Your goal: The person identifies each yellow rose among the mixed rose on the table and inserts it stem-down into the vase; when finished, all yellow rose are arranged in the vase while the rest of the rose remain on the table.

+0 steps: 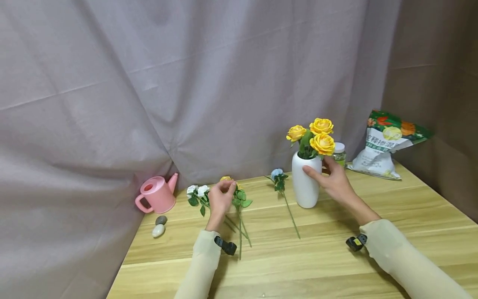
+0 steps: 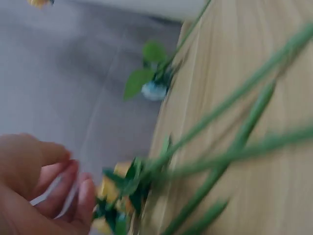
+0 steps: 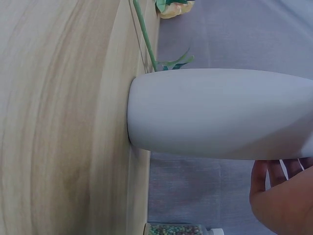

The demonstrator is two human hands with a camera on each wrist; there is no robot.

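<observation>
A white vase (image 1: 307,187) stands upright on the table with yellow roses (image 1: 322,144) in its mouth. My right hand (image 1: 337,182) holds the vase near the top, thumb on its front and fingers at its right side. In the right wrist view the vase (image 3: 220,115) hides part of those fingers. Over the flowers lying at the left hovers my left hand (image 1: 220,201), loosely curled with nothing between thumb and fingers. Beneath and beside it lie white roses (image 1: 203,190) and a yellow rose (image 1: 225,178) with green stems (image 1: 240,236).
A blue flower (image 1: 277,173) lies left of the vase. Farther left are a pink watering can (image 1: 158,195), a grey stone (image 1: 161,220) and a white stone (image 1: 158,231). Behind the vase stands a lidded jar (image 1: 339,154); a printed bag (image 1: 381,145) leans at the back right. Curtains hang behind the table.
</observation>
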